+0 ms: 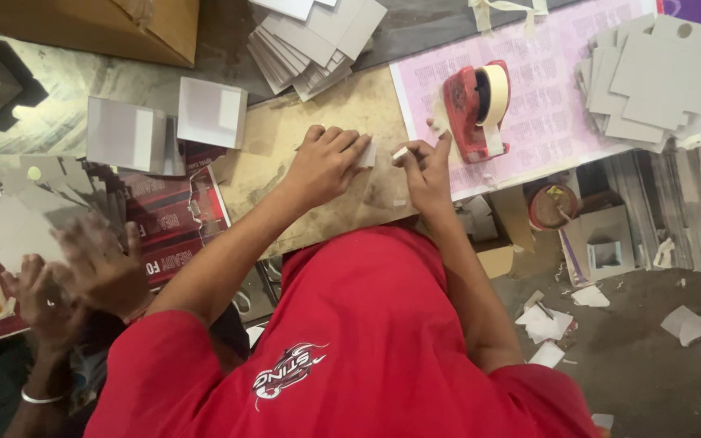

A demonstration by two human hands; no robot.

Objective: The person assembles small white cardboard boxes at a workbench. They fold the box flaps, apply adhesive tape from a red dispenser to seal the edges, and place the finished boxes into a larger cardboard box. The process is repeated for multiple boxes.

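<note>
My left hand (326, 162) rests with curled fingers on a small pale card piece (367, 154), holding it on a brown board (285, 146). My right hand (425, 170) is just right of it, and pinches a short strip of pale tape (400, 152) between thumb and fingers. Close beyond my right hand, a red tape dispenser (474, 101) with a roll of cream tape stands on a pink printed sheet (545, 122). My red shirt fills the lower middle of the view.
Stacks of grey card blanks lie at top centre (314, 36) and top right (651, 77). Two small grey boxes (127, 134) (212, 112) sit left of the board. Another person's hands (83, 272), blurred, work at the lower left. Paper scraps (695, 323) litter the floor at right.
</note>
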